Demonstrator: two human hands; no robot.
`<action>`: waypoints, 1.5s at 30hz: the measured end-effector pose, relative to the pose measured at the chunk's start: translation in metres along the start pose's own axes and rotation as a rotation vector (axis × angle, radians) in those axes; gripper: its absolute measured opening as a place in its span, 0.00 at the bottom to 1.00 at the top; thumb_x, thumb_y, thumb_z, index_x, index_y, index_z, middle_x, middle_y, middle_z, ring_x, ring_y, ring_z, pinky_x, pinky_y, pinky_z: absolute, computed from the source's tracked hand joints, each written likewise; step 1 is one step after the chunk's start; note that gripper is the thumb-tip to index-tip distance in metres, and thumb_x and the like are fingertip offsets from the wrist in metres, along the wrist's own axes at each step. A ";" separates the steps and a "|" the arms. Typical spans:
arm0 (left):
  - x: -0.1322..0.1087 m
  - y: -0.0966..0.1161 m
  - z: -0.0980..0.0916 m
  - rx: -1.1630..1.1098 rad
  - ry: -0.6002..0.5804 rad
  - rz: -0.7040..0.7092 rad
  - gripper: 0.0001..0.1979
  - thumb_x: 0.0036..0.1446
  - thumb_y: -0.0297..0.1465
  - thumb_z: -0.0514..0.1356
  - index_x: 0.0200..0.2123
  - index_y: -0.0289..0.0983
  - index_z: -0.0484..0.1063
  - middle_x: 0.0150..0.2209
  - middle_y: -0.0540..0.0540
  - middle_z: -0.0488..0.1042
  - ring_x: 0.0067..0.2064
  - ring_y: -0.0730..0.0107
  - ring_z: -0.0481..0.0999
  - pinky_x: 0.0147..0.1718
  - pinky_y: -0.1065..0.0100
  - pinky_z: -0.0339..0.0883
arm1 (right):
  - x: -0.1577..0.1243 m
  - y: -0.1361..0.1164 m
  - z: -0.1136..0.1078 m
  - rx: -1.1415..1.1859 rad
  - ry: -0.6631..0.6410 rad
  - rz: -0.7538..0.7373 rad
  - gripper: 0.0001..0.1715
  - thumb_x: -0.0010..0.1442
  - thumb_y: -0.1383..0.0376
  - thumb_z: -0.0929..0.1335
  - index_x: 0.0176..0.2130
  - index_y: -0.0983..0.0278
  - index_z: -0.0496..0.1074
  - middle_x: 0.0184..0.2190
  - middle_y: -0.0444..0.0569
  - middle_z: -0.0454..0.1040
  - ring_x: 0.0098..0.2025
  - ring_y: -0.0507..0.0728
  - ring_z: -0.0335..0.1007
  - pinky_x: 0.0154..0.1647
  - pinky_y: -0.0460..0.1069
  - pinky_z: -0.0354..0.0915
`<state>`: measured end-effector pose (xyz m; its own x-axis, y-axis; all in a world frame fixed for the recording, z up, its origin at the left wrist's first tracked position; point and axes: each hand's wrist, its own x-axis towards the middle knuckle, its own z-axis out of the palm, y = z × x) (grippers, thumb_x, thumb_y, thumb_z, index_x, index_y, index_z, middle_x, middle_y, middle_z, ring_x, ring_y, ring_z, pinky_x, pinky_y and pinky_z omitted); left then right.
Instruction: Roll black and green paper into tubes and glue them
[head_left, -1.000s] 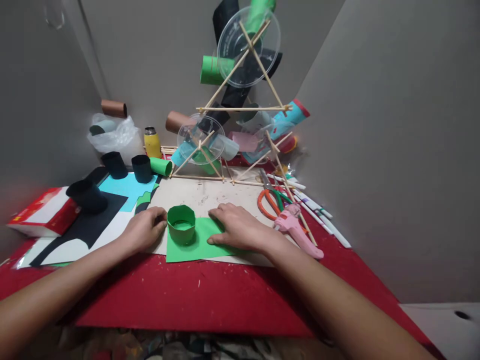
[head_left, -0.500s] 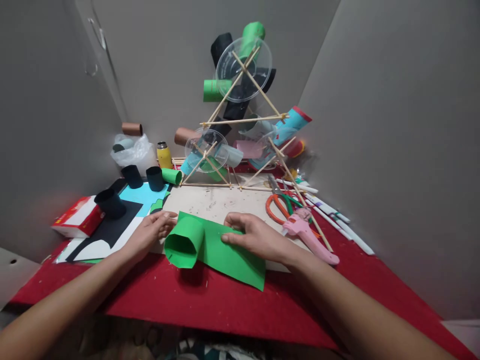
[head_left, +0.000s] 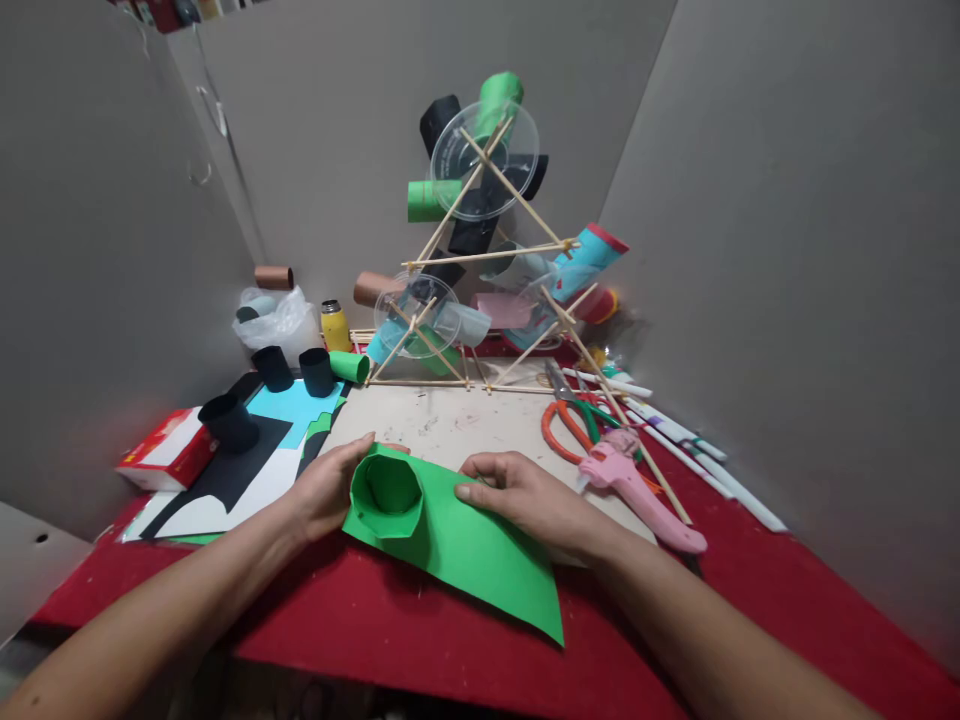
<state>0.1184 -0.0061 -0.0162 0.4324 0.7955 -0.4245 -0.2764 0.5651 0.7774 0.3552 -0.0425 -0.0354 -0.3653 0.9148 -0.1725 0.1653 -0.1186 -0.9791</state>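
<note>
A short green paper tube (head_left: pixel 386 497), its open end facing up, stands at the left end of a green paper sheet (head_left: pixel 480 545). My left hand (head_left: pixel 334 490) is closed round the sheet's left end, the thumb beside the tube and most of the fingers hidden behind the paper. On the upper edge, my right hand (head_left: pixel 525 500) pinches the same sheet, thumb on top. Whether the tube is fixed to the sheet I cannot tell.
Behind stands a stick frame (head_left: pixel 491 255) carrying clear discs and coloured paper tubes. Orange-and-green-handled scissors (head_left: pixel 566 430) and a pink glue gun (head_left: pixel 641 495) lie to the right. Black paper tubes (head_left: pixel 229 422) and a red-and-white box (head_left: pixel 169 450) are on the left, a yellow bottle (head_left: pixel 334 325) behind.
My left hand has moved from beside the tube onto the sheet's left end. The sheet has tilted, so the tube's opening now faces up. The camera view has shifted slightly.
</note>
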 end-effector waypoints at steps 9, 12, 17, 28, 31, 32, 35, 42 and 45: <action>0.015 -0.014 -0.003 -0.059 0.008 -0.064 0.16 0.62 0.34 0.56 0.39 0.27 0.78 0.33 0.36 0.80 0.33 0.59 0.77 0.40 0.61 0.67 | 0.010 0.006 -0.002 -0.398 0.206 -0.169 0.15 0.60 0.55 0.65 0.35 0.64 0.74 0.31 0.48 0.76 0.33 0.56 0.70 0.33 0.50 0.64; 0.017 -0.016 -0.006 -0.085 0.001 -0.061 0.15 0.63 0.34 0.55 0.40 0.28 0.77 0.35 0.36 0.79 0.35 0.59 0.77 0.41 0.60 0.67 | 0.009 0.001 0.002 -0.512 0.432 -0.299 0.16 0.61 0.56 0.65 0.41 0.63 0.75 0.40 0.52 0.78 0.40 0.59 0.72 0.38 0.52 0.67; 0.020 -0.022 -0.014 -0.108 -0.077 -0.060 0.19 0.63 0.39 0.55 0.43 0.29 0.76 0.35 0.36 0.79 0.38 0.56 0.77 0.45 0.57 0.66 | 0.001 -0.036 0.014 -0.697 0.479 -0.544 0.12 0.61 0.60 0.67 0.43 0.61 0.75 0.39 0.51 0.78 0.40 0.58 0.73 0.42 0.53 0.68; 0.021 -0.026 -0.021 -0.165 -0.178 -0.050 0.21 0.57 0.48 0.59 0.30 0.33 0.73 0.28 0.43 0.77 0.32 0.61 0.75 0.40 0.62 0.62 | 0.024 -0.078 0.053 -1.462 0.020 -0.358 0.15 0.56 0.73 0.67 0.42 0.63 0.78 0.36 0.52 0.78 0.38 0.61 0.73 0.35 0.52 0.64; 0.022 -0.028 -0.022 -0.179 -0.156 -0.051 0.22 0.57 0.49 0.59 0.26 0.34 0.71 0.25 0.46 0.74 0.28 0.66 0.72 0.38 0.65 0.61 | 0.034 -0.071 0.056 -1.471 0.018 -0.323 0.22 0.50 0.78 0.64 0.40 0.61 0.79 0.35 0.50 0.79 0.40 0.61 0.74 0.37 0.51 0.63; 0.021 -0.028 -0.022 -0.183 -0.157 -0.052 0.23 0.57 0.49 0.58 0.25 0.34 0.71 0.24 0.46 0.74 0.28 0.67 0.71 0.38 0.65 0.61 | 0.037 -0.068 0.055 -1.462 0.018 -0.311 0.23 0.49 0.79 0.64 0.39 0.60 0.79 0.36 0.49 0.80 0.41 0.61 0.74 0.37 0.51 0.63; 0.019 -0.030 -0.021 -0.179 -0.181 -0.053 0.24 0.59 0.50 0.56 0.26 0.34 0.72 0.24 0.44 0.75 0.30 0.64 0.72 0.39 0.64 0.61 | 0.042 -0.058 0.054 -1.441 0.027 -0.284 0.25 0.45 0.79 0.63 0.37 0.59 0.79 0.36 0.48 0.80 0.40 0.60 0.75 0.38 0.50 0.64; 0.016 -0.029 -0.021 -0.170 -0.241 -0.063 0.26 0.59 0.51 0.53 0.36 0.33 0.76 0.30 0.38 0.78 0.40 0.54 0.75 0.44 0.59 0.61 | 0.043 -0.047 0.052 -1.446 0.053 -0.304 0.25 0.44 0.79 0.63 0.36 0.59 0.79 0.36 0.48 0.81 0.40 0.61 0.76 0.36 0.50 0.64; 0.016 -0.028 -0.021 -0.182 -0.234 -0.068 0.26 0.60 0.51 0.53 0.36 0.32 0.76 0.31 0.38 0.78 0.39 0.54 0.75 0.44 0.60 0.61 | 0.043 -0.045 0.052 -1.437 0.052 -0.315 0.25 0.44 0.80 0.62 0.36 0.59 0.78 0.35 0.48 0.81 0.39 0.61 0.76 0.36 0.50 0.64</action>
<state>0.1155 -0.0046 -0.0549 0.6356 0.6945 -0.3372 -0.3802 0.6617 0.6462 0.2846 -0.0177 -0.0044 -0.5303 0.8459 0.0569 0.8463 0.5322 -0.0236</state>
